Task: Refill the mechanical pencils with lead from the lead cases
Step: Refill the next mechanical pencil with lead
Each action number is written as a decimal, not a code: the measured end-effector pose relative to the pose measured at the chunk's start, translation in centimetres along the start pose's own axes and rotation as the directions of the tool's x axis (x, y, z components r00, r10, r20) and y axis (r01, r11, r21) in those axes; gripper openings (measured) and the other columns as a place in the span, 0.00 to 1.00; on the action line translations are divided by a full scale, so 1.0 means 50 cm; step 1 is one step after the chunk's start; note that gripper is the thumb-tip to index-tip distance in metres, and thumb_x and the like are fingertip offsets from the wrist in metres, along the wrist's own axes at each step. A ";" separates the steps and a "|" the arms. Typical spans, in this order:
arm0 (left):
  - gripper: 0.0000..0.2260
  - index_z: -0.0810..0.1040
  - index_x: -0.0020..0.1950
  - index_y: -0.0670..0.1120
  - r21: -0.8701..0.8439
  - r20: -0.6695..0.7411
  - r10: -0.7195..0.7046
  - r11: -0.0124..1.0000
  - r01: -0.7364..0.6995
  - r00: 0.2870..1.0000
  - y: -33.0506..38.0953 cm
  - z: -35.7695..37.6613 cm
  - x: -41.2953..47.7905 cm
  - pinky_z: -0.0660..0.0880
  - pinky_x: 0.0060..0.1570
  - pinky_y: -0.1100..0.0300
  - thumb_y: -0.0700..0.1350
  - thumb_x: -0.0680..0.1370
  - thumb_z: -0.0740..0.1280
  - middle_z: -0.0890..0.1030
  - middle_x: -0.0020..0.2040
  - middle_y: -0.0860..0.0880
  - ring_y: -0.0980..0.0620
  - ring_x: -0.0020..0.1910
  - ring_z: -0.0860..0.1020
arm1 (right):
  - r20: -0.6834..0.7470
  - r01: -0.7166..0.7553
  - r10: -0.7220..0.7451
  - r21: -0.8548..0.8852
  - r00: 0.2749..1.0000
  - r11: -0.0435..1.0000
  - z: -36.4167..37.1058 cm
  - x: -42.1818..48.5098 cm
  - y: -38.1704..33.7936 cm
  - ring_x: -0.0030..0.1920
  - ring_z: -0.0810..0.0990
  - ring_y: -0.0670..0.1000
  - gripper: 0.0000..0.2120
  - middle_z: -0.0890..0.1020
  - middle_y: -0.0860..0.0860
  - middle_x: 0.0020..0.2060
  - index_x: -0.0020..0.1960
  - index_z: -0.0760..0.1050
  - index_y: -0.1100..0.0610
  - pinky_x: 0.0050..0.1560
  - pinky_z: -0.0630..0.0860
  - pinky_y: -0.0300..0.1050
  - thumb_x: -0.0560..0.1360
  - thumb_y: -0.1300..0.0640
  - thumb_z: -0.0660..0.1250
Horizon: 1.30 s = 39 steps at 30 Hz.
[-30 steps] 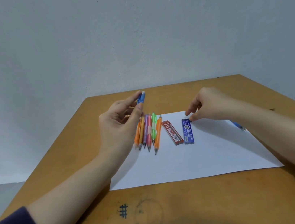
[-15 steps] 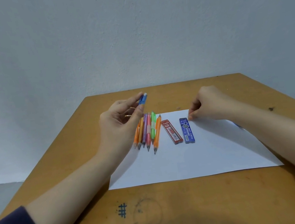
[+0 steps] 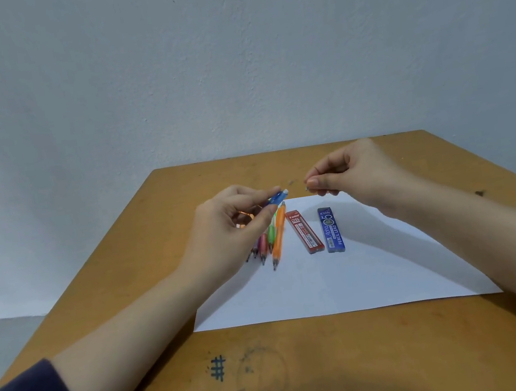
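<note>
My left hand (image 3: 234, 228) holds a blue mechanical pencil (image 3: 277, 198) in its fingertips, raised above the table with its open end pointing right. My right hand (image 3: 349, 172) hovers just right of that end, thumb and forefinger pinched together on something very thin and dark, likely a lead (image 3: 307, 189). Below, several coloured mechanical pencils (image 3: 276, 239) lie side by side on a white sheet of paper (image 3: 361, 277). A red lead case (image 3: 304, 232) and a blue lead case (image 3: 331, 230) lie flat to their right.
The sheet lies on a wooden table (image 3: 339, 359) that has a drawn hash mark (image 3: 218, 368) near the front edge. A plain grey wall stands behind the table's far edge.
My right hand lifted off the paper beside the blue case and moved up and left toward the pencil's end. My left hand lowered the blue pencil slightly and tilted it toward the right hand.
</note>
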<state>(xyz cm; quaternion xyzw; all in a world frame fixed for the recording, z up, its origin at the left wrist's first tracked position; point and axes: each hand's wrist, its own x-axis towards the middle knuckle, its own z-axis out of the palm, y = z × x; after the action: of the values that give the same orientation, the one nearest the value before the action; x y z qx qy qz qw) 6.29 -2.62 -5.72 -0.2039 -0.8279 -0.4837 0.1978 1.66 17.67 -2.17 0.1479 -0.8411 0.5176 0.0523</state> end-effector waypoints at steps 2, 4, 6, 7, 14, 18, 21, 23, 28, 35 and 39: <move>0.15 0.77 0.52 0.63 -0.002 0.009 0.001 1.000 -0.001 1.000 -0.001 0.000 0.001 0.77 0.43 0.55 0.41 0.76 0.69 0.80 0.46 0.57 0.59 0.47 0.77 | 0.000 0.022 -0.022 0.072 1.000 0.997 0.008 -0.006 -0.006 0.28 0.76 0.40 0.08 0.82 0.46 0.27 0.37 0.81 0.55 0.33 0.73 0.32 0.71 0.66 0.71; 0.15 0.77 0.52 0.63 -0.004 0.015 0.007 1.000 -0.006 1.000 -0.002 0.000 0.001 0.78 0.44 0.55 0.41 0.76 0.69 0.80 0.46 0.57 0.58 0.47 0.77 | -0.002 0.041 -0.041 0.149 0.999 0.988 0.016 -0.012 -0.011 0.28 0.76 0.41 0.08 0.82 0.47 0.28 0.37 0.81 0.56 0.33 0.73 0.33 0.71 0.67 0.71; 0.15 0.78 0.52 0.62 -0.024 0.015 0.017 1.000 -0.017 1.000 -0.002 0.001 0.001 0.78 0.44 0.54 0.40 0.75 0.70 0.80 0.46 0.56 0.57 0.46 0.78 | 0.003 0.047 -0.049 0.209 0.999 0.977 0.021 -0.014 -0.014 0.29 0.77 0.43 0.07 0.83 0.48 0.29 0.38 0.81 0.57 0.32 0.73 0.33 0.71 0.67 0.70; 0.15 0.79 0.52 0.61 -0.038 0.013 0.022 0.999 -0.022 1.000 -0.002 0.001 0.000 0.78 0.44 0.54 0.40 0.75 0.70 0.81 0.46 0.55 0.56 0.46 0.78 | 0.007 0.048 -0.050 0.221 0.999 0.974 0.023 -0.015 -0.015 0.29 0.77 0.43 0.07 0.83 0.49 0.29 0.38 0.81 0.58 0.32 0.72 0.33 0.71 0.68 0.70; 0.15 0.80 0.52 0.60 -0.095 0.018 0.039 0.995 -0.037 0.999 -0.005 0.003 0.000 0.79 0.45 0.49 0.39 0.75 0.70 0.81 0.46 0.52 0.51 0.47 0.79 | 0.024 0.040 -0.046 0.196 0.999 0.980 0.026 -0.018 -0.013 0.30 0.77 0.43 0.07 0.82 0.47 0.28 0.39 0.81 0.56 0.34 0.73 0.35 0.72 0.67 0.70; 0.14 0.80 0.53 0.58 -0.104 0.032 0.035 0.994 -0.032 0.999 -0.010 0.003 0.001 0.79 0.45 0.48 0.40 0.75 0.70 0.81 0.45 0.54 0.51 0.47 0.79 | 0.025 0.034 -0.039 0.198 0.999 0.980 0.028 -0.018 -0.011 0.31 0.78 0.44 0.08 0.83 0.49 0.30 0.39 0.81 0.56 0.35 0.73 0.37 0.72 0.66 0.70; 0.14 0.81 0.54 0.58 -0.103 0.035 0.040 0.994 -0.036 0.999 -0.010 0.004 0.002 0.79 0.45 0.53 0.40 0.74 0.70 0.80 0.44 0.56 0.52 0.46 0.79 | 0.027 0.034 -0.040 0.201 0.999 0.979 0.029 -0.019 -0.010 0.32 0.78 0.45 0.08 0.83 0.49 0.31 0.38 0.81 0.55 0.36 0.74 0.38 0.72 0.66 0.70; 0.14 0.81 0.53 0.58 -0.101 0.044 0.040 0.994 -0.035 0.998 -0.010 0.003 0.002 0.77 0.44 0.58 0.40 0.74 0.70 0.80 0.43 0.59 0.54 0.46 0.79 | 0.031 0.033 -0.040 0.206 0.999 0.978 0.030 -0.020 -0.010 0.32 0.78 0.45 0.08 0.83 0.49 0.30 0.38 0.81 0.55 0.36 0.74 0.38 0.72 0.66 0.69; 0.14 0.81 0.53 0.59 -0.090 0.046 0.037 0.995 -0.032 0.998 -0.010 0.003 0.002 0.76 0.44 0.59 0.40 0.74 0.71 0.79 0.42 0.60 0.56 0.45 0.78 | 0.027 0.039 -0.046 0.224 0.999 0.974 0.036 -0.021 -0.007 0.33 0.78 0.46 0.08 0.83 0.49 0.30 0.38 0.81 0.56 0.37 0.74 0.39 0.72 0.66 0.70; 0.13 0.80 0.53 0.56 -0.081 -0.001 0.074 0.994 -0.074 0.997 -0.005 -0.001 -0.003 0.80 0.43 0.57 0.39 0.74 0.70 0.81 0.46 0.53 0.55 0.46 0.80 | 0.000 0.051 -0.054 0.315 0.999 0.948 0.049 -0.025 -0.004 0.32 0.78 0.47 0.05 0.82 0.51 0.30 0.39 0.81 0.58 0.34 0.73 0.36 0.71 0.66 0.71; 0.13 0.80 0.54 0.53 -0.072 -0.010 0.085 0.994 -0.085 0.996 -0.007 -0.002 -0.003 0.77 0.42 0.65 0.38 0.73 0.71 0.81 0.45 0.56 0.59 0.45 0.79 | 0.026 0.009 -0.019 0.331 0.999 0.943 0.051 -0.023 -0.002 0.33 0.78 0.47 0.05 0.82 0.51 0.30 0.39 0.81 0.58 0.36 0.74 0.37 0.70 0.66 0.71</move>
<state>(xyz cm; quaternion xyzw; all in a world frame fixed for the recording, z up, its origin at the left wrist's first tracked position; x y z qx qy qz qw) 6.24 -2.87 -6.03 -0.2442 -0.7996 -0.5053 0.2137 2.97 15.60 -3.54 0.1678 -0.7418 0.6490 0.0182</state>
